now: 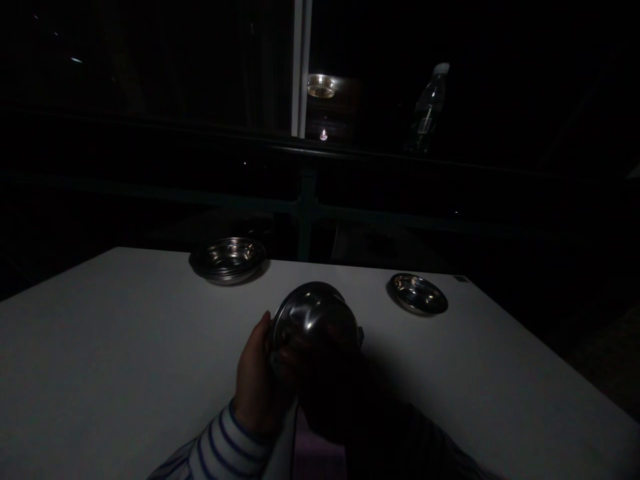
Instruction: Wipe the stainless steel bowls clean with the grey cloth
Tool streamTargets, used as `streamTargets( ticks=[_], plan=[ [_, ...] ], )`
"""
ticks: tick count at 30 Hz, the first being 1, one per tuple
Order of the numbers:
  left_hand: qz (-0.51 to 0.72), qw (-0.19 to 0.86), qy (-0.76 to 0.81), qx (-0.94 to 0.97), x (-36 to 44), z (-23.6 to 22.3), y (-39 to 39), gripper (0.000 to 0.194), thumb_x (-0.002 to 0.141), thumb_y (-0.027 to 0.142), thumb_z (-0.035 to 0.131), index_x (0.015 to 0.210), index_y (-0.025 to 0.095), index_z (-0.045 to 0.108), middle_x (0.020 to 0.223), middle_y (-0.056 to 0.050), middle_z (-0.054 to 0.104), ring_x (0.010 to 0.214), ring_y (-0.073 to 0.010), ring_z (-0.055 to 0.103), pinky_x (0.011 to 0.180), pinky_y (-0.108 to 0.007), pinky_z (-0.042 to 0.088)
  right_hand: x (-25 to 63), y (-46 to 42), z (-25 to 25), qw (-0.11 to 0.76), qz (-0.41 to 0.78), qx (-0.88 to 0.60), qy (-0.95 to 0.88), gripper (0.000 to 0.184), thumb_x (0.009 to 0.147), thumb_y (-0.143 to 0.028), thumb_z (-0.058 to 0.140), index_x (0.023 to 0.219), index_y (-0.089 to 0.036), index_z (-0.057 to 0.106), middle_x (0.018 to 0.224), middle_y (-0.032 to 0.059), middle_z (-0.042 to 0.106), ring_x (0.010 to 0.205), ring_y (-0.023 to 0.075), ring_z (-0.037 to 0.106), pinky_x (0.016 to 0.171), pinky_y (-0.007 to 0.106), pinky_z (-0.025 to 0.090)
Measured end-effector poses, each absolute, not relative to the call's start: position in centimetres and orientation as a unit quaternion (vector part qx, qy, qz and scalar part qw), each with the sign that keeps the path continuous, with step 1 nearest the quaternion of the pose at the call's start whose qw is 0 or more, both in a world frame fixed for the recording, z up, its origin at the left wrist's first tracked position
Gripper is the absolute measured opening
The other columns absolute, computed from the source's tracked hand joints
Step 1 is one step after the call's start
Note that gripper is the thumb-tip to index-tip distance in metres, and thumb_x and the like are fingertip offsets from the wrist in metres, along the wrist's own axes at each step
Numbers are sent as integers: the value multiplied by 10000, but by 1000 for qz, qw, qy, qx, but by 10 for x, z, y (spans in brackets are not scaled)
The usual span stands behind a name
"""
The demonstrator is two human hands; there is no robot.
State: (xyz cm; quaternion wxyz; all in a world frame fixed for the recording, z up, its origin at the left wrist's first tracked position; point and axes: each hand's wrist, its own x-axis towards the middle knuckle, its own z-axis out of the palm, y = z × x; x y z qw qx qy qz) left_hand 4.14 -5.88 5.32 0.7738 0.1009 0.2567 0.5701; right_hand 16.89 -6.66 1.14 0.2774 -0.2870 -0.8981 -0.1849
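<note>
On the table (125, 347) rest a stack (225, 274) and a dish (419, 295); the left hand (254, 387) clamps a bowl (310, 310) in its fingers, the right hand (333, 383) too dark to tell.

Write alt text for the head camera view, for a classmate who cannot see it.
A person's left hand holds a shiny, rounded metal bowl over a white table, with the right hand against it in deep shadow. Farther back are stacked metal dishes on the left and a separate shallow dish on the right. The surroundings are very dark.
</note>
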Motion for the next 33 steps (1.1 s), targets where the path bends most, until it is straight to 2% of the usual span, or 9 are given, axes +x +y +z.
streamTargets(
  ticks=[3,6,9,11,18,21,25,30,33],
  plan=[
    [566,767,286,102,43,52,-58,245,820,257,472,753,124,666,580,-29,667,435,-126,575,448,-233,461,173,-59,12,269,-231,-283,-891,347,886,-298,352,1205,-250,479,1276,11,516,1226,205,398,1053,474,287],
    [577,748,312,101,46,51,-59,250,816,247,465,761,121,674,649,-56,694,599,-185,648,590,-293,518,188,-43,18,296,-255,-324,-862,374,880,-312,374,1223,-189,460,1286,97,498,1263,242,343,1046,532,231],
    [576,747,315,102,49,52,-61,232,801,233,474,770,128,679,643,-51,695,705,-222,664,695,-344,525,203,-29,19,330,-245,-386,-826,423,892,-279,324,1249,-73,416,1285,196,469,1282,261,308,1024,530,254],
    [587,740,312,100,49,52,-60,218,794,221,480,797,125,675,645,-45,695,698,-218,664,710,-352,526,204,-28,15,340,-233,-400,-818,438,890,-255,297,1257,-40,399,1287,217,455,1289,268,292,1008,529,283],
    [633,700,318,85,40,46,-50,211,810,184,444,763,107,635,633,-47,681,539,-156,626,654,-317,535,179,-53,7,299,-224,-317,-872,394,867,-226,377,1255,-174,426,1232,92,535,1271,212,319,1041,489,258],
    [618,717,311,83,43,45,-50,192,793,178,462,802,102,638,675,-61,691,650,-192,654,697,-332,531,190,-44,16,300,-231,-342,-860,376,879,-245,372,1237,-157,443,1254,111,520,1260,221,342,1042,498,240],
    [618,723,299,80,48,45,-49,183,780,174,477,828,103,638,728,-75,700,736,-221,663,725,-344,527,199,-35,19,332,-231,-413,-816,384,869,-228,357,1213,-95,464,1257,173,503,1247,255,361,1015,509,279],
    [615,737,273,63,42,41,-47,236,792,183,461,929,88,628,668,-68,682,622,-180,654,660,-303,541,173,-54,14,323,-219,-312,-866,402,844,-253,406,1231,-153,452,1275,93,504,1280,223,298,1055,482,239],
    [603,749,268,62,43,39,-48,260,809,200,440,935,79,633,668,-73,686,629,-186,655,676,-311,539,177,-51,19,310,-198,-327,-871,398,861,-254,380,1241,-153,443,1273,90,510,1268,214,324,1064,483,214]
  ],
)
